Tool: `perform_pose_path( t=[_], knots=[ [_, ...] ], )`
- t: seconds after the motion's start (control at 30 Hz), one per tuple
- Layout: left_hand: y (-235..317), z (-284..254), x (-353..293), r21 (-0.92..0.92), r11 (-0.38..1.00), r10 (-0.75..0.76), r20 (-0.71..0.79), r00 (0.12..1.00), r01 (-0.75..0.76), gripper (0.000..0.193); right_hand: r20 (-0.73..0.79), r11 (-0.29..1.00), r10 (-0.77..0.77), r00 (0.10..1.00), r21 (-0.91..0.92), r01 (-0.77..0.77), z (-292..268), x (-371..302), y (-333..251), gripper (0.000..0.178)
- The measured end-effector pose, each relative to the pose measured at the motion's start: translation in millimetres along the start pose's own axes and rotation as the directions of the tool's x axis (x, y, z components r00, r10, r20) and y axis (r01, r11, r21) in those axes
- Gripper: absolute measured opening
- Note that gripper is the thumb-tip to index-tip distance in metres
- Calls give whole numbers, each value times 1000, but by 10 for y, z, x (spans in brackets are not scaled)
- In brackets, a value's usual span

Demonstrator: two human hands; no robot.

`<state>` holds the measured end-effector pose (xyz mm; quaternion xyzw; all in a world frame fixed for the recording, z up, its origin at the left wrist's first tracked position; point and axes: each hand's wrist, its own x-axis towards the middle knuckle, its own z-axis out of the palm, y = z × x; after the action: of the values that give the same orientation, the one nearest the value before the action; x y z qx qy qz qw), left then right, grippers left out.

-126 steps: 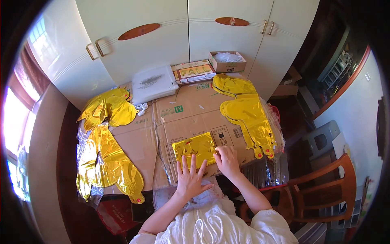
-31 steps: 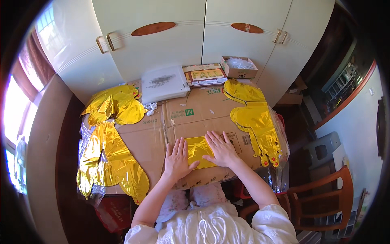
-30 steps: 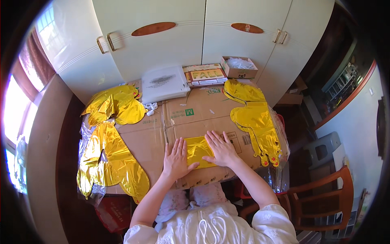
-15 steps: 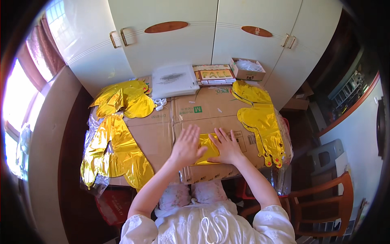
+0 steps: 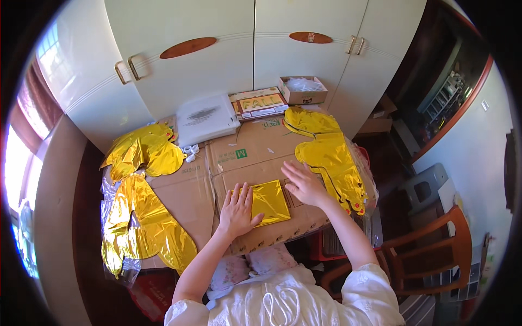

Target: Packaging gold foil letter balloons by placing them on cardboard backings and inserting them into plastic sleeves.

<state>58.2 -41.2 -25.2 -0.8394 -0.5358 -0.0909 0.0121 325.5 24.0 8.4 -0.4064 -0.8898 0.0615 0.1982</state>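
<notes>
A folded gold foil piece [image 5: 271,202] lies as a flat rectangle on the cardboard near the front edge. My left hand [image 5: 236,212] rests open along its left side, fingers stretched out. Just beyond its right edge, my right hand [image 5: 302,183] is open with fingers apart, holding nothing. To the right lie flat gold foil balloons [image 5: 333,157] in a stack, with small red dots at their lower end. More gold foil balloons spread over the left side, one crumpled farther back [image 5: 142,149] and one nearer me [image 5: 142,223].
Flattened cardboard [image 5: 190,195] covers the table. Along its back are a stack of clear plastic bags [image 5: 205,120], a flat printed box [image 5: 258,103] and an open carton [image 5: 303,93] of clear plastic. White cord [image 5: 190,153] lies beside the bags. A wooden chair [image 5: 429,252] stands at right.
My right hand has lifted off the folded foil and moved to its right, uncovering it. My left hand stays at the left side. The whole view has shifted and turned a little.
</notes>
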Motion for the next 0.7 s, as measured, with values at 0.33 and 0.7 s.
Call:
perform_pose_path(
  t=[0.33, 0.7],
  knots=[
    [4, 27, 6, -47, 999, 2, -46, 999, -4, 77, 187, 979, -8, 982, -201, 46, 557, 4, -519, 75],
    [-157, -123, -96, 2, 999, -40, 38, 998, 40, 102, 225, 970, 108, 968, -236, -53, 427, 11, -606, 95]
  ],
)
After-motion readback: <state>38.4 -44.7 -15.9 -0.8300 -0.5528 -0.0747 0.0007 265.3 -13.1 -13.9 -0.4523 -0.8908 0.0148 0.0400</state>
